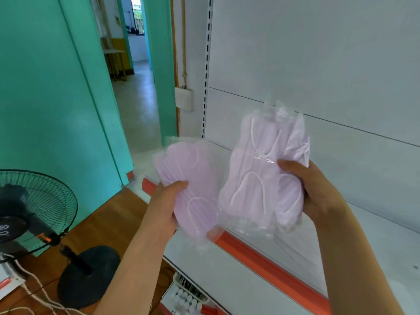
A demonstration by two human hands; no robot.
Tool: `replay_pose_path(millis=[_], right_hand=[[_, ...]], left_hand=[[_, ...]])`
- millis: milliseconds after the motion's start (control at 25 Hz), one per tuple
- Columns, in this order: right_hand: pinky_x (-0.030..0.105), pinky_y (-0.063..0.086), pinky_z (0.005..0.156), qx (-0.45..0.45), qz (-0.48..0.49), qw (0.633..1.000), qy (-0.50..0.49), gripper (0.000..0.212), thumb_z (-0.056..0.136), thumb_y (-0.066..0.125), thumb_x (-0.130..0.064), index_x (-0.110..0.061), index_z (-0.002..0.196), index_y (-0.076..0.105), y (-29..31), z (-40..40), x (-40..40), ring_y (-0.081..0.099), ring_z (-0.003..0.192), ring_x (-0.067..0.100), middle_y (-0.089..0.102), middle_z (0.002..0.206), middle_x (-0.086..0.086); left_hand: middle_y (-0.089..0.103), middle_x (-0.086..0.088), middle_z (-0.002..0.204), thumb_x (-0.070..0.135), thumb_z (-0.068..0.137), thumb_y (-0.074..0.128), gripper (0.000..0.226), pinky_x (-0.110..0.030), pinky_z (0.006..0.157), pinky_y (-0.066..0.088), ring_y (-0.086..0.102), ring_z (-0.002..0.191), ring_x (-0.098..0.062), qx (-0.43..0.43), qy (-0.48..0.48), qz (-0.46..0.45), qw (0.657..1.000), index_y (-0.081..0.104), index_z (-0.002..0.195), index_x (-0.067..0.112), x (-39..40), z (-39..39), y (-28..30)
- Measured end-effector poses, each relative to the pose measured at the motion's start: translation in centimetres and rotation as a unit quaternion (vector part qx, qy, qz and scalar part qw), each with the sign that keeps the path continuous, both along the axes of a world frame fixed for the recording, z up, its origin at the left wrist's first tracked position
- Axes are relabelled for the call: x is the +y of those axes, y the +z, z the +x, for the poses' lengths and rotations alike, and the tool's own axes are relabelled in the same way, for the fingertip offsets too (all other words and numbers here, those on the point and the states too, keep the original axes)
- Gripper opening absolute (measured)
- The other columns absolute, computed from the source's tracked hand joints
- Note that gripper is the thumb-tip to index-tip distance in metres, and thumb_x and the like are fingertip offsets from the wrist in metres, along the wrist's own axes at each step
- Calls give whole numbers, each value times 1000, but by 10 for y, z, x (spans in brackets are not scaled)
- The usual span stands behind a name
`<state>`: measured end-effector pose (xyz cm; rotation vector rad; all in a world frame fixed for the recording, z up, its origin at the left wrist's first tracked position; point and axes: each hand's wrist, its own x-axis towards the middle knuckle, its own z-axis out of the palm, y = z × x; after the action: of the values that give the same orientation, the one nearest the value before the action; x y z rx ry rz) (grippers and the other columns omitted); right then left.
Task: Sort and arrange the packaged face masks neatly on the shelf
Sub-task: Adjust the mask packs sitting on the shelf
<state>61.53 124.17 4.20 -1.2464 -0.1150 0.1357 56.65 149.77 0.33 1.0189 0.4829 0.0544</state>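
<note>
Two mask packs in our hands, both held in air above shelf (375,246), neither resting on it. Left hand (167,201) grips smaller pack (193,185) over shelf's front-left corner. Right hand (316,187) grips bigger pack (261,173), long axis upright, nearer back panel. Shelf board lies just below and ahead of us; right hand nearer for set-down, we judge.

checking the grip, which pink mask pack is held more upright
The pack in the right hand: that pack stands nearly upright, while the left hand's pack tilts leftward.
</note>
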Motion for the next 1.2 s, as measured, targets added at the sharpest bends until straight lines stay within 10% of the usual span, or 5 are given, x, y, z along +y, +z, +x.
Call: replay_pose_path(millis=[120, 320, 680, 1000, 1200], right_hand=[[51, 57, 90, -22, -154, 987, -41, 49, 71, 80, -4, -12, 118, 67, -20, 1, 27, 72, 97, 26, 75, 109, 10], [48, 57, 90, -7, -269, 957, -109, 74, 51, 88, -41, -26, 119, 63, -38, 8, 16, 72, 97, 18, 74, 107, -4], [39, 56, 89, -91, 83, 981, -147, 47, 92, 64, -15, -12, 137, 55, -1, -5, -42, 65, 115, 25, 66, 129, 10], [43, 36, 111, -68, -429, 897, -87, 99, 70, 80, -55, -39, 151, 25, -48, -9, 49, 38, 130, 19, 38, 138, -2], [46, 35, 116, -150, -185, 971, -28, 100, 75, 74, -38, -44, 154, 13, -16, -9, 25, 41, 140, 11, 36, 154, -11]], left_hand=[[79, 4, 105, 57, 88, 60, 40, -42, 89, 54, 72, 102, -22, -35, -159, -10, 987, 68, 117, 31, -28, -5, 11], [78, -6, 106, 20, 92, 70, 29, -36, 78, 60, 75, 96, -25, -26, -180, 75, 980, 68, 121, 16, -48, 6, 0], [75, -9, 106, 19, 90, 66, 33, -40, 72, 54, 70, 98, -30, 25, -96, 43, 994, 66, 122, 14, -38, 19, -12], [75, -10, 116, 36, 92, 64, 40, -44, 91, 58, 71, 110, -28, -107, -232, 26, 966, 67, 128, 18, -61, 19, 1], [78, -7, 106, 6, 84, 77, 29, -44, 90, 58, 74, 103, -28, -224, -155, 106, 956, 77, 105, 26, -53, 40, 20]])
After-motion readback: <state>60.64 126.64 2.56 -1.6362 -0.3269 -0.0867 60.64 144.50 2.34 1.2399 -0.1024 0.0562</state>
